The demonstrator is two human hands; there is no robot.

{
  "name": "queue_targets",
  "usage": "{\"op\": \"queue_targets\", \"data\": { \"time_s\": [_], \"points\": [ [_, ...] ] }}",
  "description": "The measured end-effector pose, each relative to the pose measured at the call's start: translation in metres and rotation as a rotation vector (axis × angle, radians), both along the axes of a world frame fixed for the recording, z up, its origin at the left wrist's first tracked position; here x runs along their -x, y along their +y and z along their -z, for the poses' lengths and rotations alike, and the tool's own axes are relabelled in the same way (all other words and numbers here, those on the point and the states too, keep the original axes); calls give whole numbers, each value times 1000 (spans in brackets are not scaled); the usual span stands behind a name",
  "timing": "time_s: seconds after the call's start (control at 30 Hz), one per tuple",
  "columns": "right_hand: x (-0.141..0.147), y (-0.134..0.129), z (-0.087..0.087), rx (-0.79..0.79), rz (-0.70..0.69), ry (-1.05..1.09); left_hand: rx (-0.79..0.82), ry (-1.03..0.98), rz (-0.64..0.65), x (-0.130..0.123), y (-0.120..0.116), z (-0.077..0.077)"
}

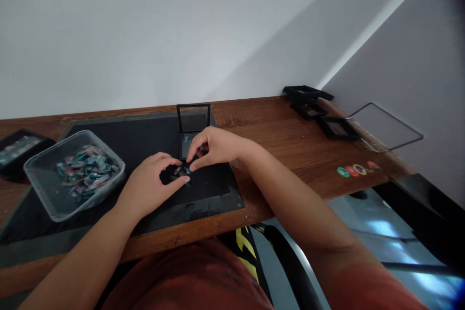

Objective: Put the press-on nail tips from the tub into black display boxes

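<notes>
A small pile of dark, glossy stone-like pieces point(180, 170) lies on the black mat point(203, 193). My left hand point(150, 184) curves round the pile's left side, thumb and fingers apart. From the right, my right hand point(214, 145) reaches over the pile with thumb and forefinger nearly together; what lies between their tips is too small to make out. Just behind it stands a small black case point(193, 105) with its lid raised. A teal piece point(186, 139) sits inside the case, whose right part is hidden by my right hand.
At the left stands a clear plastic tub point(54, 210) of teal and pinkish pieces, beside a black box point(27, 143). Several black cases point(337, 127) lie at the back right, near a thin wire frame point(395, 121). Round colourful stickers point(351, 171) lie near the right edge.
</notes>
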State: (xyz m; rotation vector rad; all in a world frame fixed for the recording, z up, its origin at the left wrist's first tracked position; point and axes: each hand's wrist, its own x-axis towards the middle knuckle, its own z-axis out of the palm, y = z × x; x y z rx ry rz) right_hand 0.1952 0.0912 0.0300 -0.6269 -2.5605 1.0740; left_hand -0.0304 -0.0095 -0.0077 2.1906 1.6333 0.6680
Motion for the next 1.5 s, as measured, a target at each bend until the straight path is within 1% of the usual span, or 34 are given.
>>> {"op": "queue_targets", "data": {
  "time_s": [0.03,0.1,0.23,0.4,0.57,0.63,0.8,0.93,1.03,1.13,1.2,1.27,1.33,1.37,1.43,1.5],
  "points": [
    [1,-2,-1,-4,-33,-45,6,-1,-3,0,1,0],
    [4,-7,-3,-54,-56,-148,20,-16,-10,1,2,1],
    [10,-13,-6,-142,-23,-246,42,-48,-29,1,3,2],
    [12,-13,-3,-186,-5,-212,28,-67,-39,1,3,0],
    [16,-12,5,-213,18,-137,36,-117,-138,1,2,-4],
    [16,-12,5,-190,23,-97,30,-145,-157,1,0,-5],
    [11,-9,5,-68,58,50,-7,-196,-211,1,-1,-5],
    [12,-7,10,32,34,158,-31,-222,-211,1,-1,-3],
    [15,-6,14,66,45,208,-34,-245,-203,2,-1,-1],
    [14,-2,15,67,96,248,-36,-255,-202,2,0,0],
    [9,3,14,31,172,245,-33,-259,-205,1,0,0],
    [2,9,11,-73,302,192,-29,-258,-206,1,0,0],
    [-6,16,11,-208,441,84,-27,-257,-206,0,0,-1],
    [-8,19,11,-254,488,31,-25,-256,-207,0,0,-1],
    [-12,24,13,-284,511,-39,-19,-256,-211,0,-1,0],
    [-12,27,17,-269,475,-58,-6,-254,-213,1,-1,0]
  ]
}}
